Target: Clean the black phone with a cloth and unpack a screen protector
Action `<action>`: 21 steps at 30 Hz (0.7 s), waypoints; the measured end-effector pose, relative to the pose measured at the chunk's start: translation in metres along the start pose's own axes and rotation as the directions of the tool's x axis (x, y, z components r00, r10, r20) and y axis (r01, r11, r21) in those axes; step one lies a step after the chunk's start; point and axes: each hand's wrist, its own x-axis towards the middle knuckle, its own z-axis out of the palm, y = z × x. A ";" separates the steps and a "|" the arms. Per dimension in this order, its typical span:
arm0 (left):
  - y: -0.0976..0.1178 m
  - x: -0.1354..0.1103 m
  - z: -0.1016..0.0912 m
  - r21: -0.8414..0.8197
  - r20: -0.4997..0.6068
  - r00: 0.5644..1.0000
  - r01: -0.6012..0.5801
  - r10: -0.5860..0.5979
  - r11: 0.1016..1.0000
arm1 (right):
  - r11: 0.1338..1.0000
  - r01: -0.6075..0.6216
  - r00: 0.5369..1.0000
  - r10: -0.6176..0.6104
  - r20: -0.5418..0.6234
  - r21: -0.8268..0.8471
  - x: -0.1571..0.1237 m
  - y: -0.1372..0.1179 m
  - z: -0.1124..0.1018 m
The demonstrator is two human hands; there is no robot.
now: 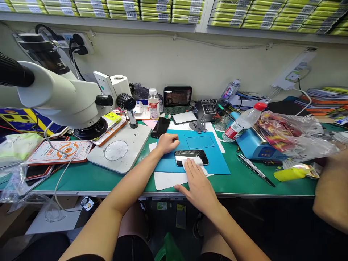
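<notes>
A phone (178, 153) with a dark, shiny screen lies across a blue mat (217, 165). My right hand (198, 181) rests flat over its lower right part, fingers stretched out and thumb apart, pressing a white cloth or tissue (199, 160) onto the screen. Just beyond the phone's left end, my left hand (168, 144) is closed, its fingers curled under; whether anything is inside is hidden. A thin outlined rectangular piece (200, 142), like a clear film or frame, lies on the mat behind the phone. Another dark phone (161, 127) lies behind my left hand.
A microscope (62, 94) with its base (119, 148) stands left. To the right are a red-capped bottle (241, 125), a blue device (252, 145), tweezers (255, 166) and a yellow bottle (289, 174). Another person's arm (333, 188) is at far right. A small screen (177, 97) stands behind.
</notes>
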 end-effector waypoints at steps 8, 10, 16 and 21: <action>0.001 0.000 -0.002 -0.008 -0.013 1.000 0.006 -0.007 1.000 | 0.992 0.098 0.995 -0.097 -0.009 0.086 0.022 -0.028 0.008; 0.001 0.000 -0.002 -0.012 -0.015 1.000 0.008 -0.008 1.000 | 0.993 0.064 0.997 -0.067 0.032 0.098 0.035 -0.029 0.008; 0.001 0.000 -0.003 -0.026 -0.023 1.000 0.017 -0.017 1.000 | 0.988 -0.043 0.992 0.025 0.121 0.148 0.068 -0.022 0.003; 0.001 -0.002 -0.005 -0.026 -0.035 0.999 0.029 -0.030 0.999 | 0.977 -0.156 0.984 0.140 0.110 0.148 0.050 0.025 0.002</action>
